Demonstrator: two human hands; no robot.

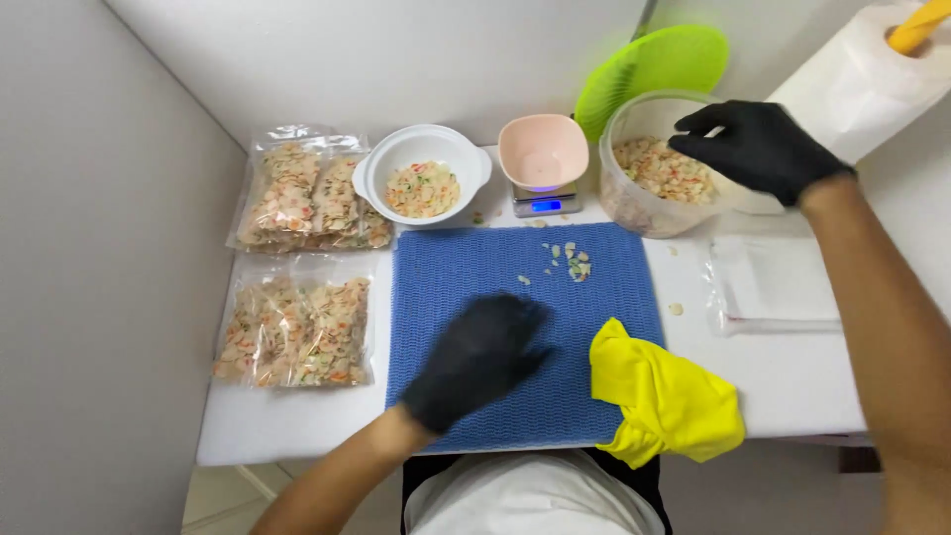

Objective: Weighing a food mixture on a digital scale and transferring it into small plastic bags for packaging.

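Right hand over clear tub; filled clear bags stacked left.

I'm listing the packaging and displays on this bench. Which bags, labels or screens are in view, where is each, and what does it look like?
Filled bags, rear: far left by the wall, overlapping clear pouches of pale mixed-colour chips.
Filled bags, front: near left, clear, flat, same contents.
Empty bags: right of the blue mat, clear flat stack.
Scale screen: under the pink bowl, small rectangle glowing blue.
No labels or signs visible.
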